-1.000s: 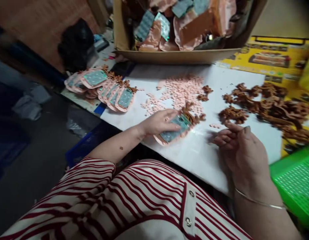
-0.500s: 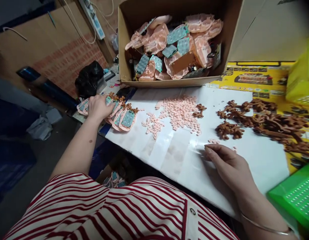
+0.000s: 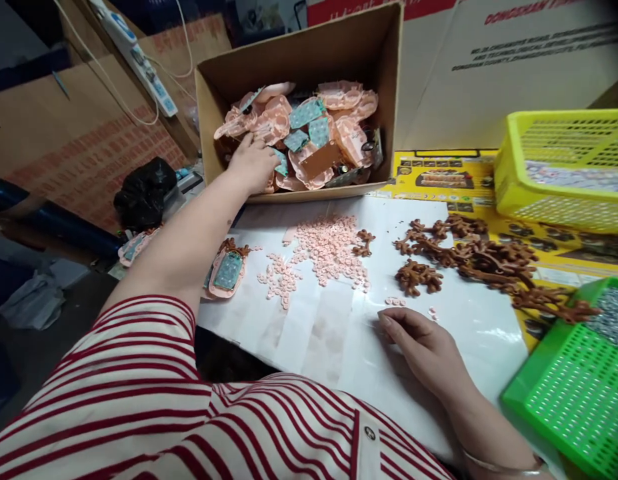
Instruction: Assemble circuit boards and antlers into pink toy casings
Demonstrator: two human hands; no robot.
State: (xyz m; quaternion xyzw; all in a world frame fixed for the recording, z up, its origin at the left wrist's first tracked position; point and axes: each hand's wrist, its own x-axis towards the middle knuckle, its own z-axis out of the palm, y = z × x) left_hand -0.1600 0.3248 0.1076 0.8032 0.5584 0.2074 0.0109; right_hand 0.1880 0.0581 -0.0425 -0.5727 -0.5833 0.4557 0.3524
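Observation:
My left hand (image 3: pixel 253 165) reaches inside the cardboard box (image 3: pixel 309 195), over pink plastic shells (image 3: pixel 273 121) and beside a teal circuit board (image 3: pixel 281 162). Its visible fingers are spread, nothing is seen held, and some fingertips are hidden. Low over the white work surface (image 3: pixel 309 353), my right hand (image 3: pixel 423 343) has its thumb and fingers drawn together, with nothing showing between them. Near it lie a few small pink rings (image 3: pixel 395 302). A pink shell with a teal board (image 3: pixel 227 272) and a brown piece lies below my left forearm, which hides others.
A pile of small pink pieces (image 3: pixel 333 250) covers the middle of the surface. Brown branching plastic parts (image 3: pixel 499 257) spread to the right. Beyond them stand a yellow basket (image 3: pixel 563 207) and a green basket (image 3: pixel 579 393) holding small metal parts. A black bag (image 3: pixel 145 193) is at left.
My left hand has moved from the row of shells on the left up into the box. My right hand keeps nearly the same pose at the same place. The view has shifted, showing more of both baskets.

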